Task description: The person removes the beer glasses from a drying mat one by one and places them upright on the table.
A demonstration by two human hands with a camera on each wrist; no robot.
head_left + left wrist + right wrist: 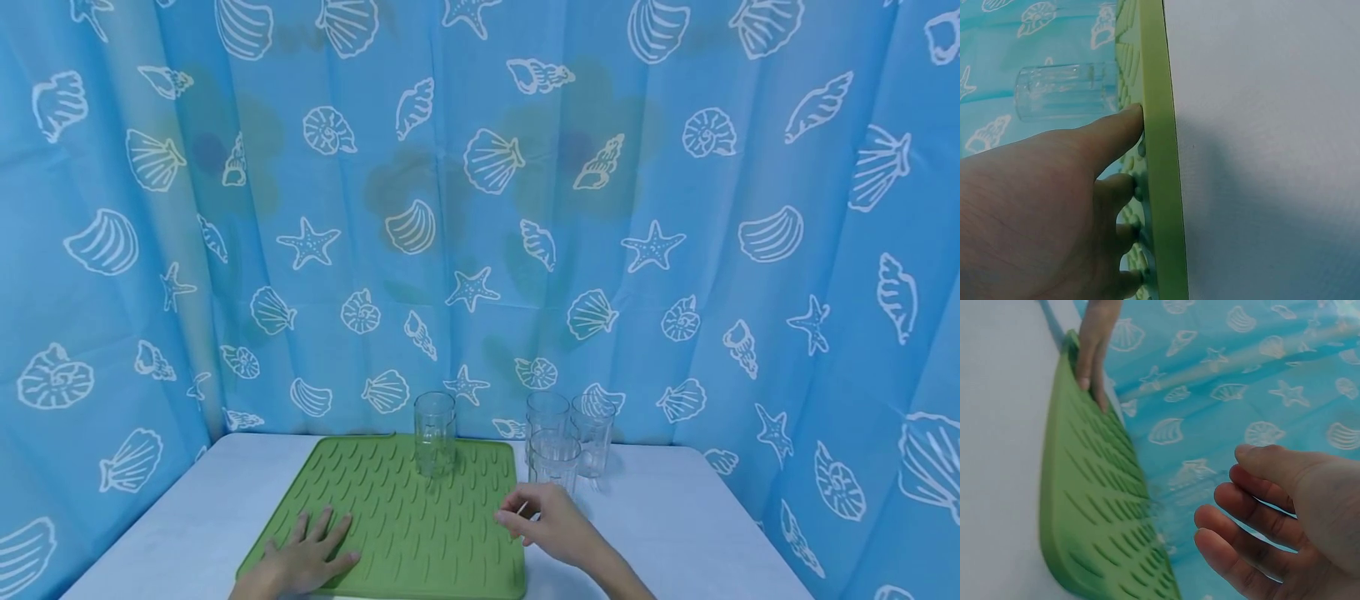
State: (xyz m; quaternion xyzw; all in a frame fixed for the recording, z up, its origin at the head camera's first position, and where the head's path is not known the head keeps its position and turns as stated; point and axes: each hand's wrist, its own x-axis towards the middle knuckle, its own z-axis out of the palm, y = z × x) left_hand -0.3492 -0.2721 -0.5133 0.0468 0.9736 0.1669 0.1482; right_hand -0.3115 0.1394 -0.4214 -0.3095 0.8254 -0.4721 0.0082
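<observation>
A green ridged drying mat (405,533) lies on the table. My left hand (303,557) rests on its front left part, fingers spread and fairly straight. One clear drinking glass (435,437) stands near the mat's back edge; the left wrist view also has this glass (1066,92) beyond the thumb. Over the mat's right edge hovers my right hand (553,527), its fingers loosely bent. In the right wrist view nothing is between the thumb and fingers of the right hand (1260,509). Just behind that hand are more clear glasses, including a front one (555,458) partly hidden by it.
Right of the mat, the glass group includes one at the right (594,442) and one at the back (546,408), standing close together. A white cloth (667,517) covers the table. Behind and at both sides hangs a blue shell-print curtain (465,333).
</observation>
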